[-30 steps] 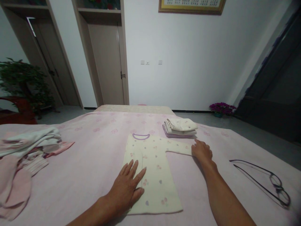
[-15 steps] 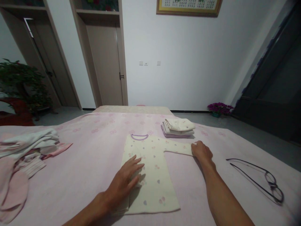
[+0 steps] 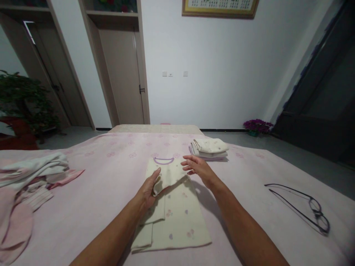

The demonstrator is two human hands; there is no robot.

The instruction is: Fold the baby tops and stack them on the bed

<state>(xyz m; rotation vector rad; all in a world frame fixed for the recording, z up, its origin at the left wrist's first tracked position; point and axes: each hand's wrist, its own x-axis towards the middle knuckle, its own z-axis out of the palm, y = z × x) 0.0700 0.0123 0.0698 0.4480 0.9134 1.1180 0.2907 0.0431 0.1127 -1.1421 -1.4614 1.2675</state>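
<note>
Folding the sleeve (image 3: pixel 171 178) across the shirt (image 3: pixel 183 214), at lower centre of the frame, seems our present step. Our left hand (image 3: pixel 148 190) pinches the sleeve's end; our right hand (image 3: pixel 199 169), fingers open, seems to hold nothing. Next, we judge, calls for smoothing it flat.

The head view looks forward and down — pink sheet (image 3: pixel 97 199) near, wall (image 3: pixel 216 66) beyond.

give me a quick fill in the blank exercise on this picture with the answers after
1. The cream shirt has a neckline edged in ____.
2. The hand nearer the folded stack is the ____ one.
3. The loose clothes lie to the ____ of the shirt.
4. The glasses rest on a pale ____ cover.

Missing words: purple; right; left; pink.
</note>
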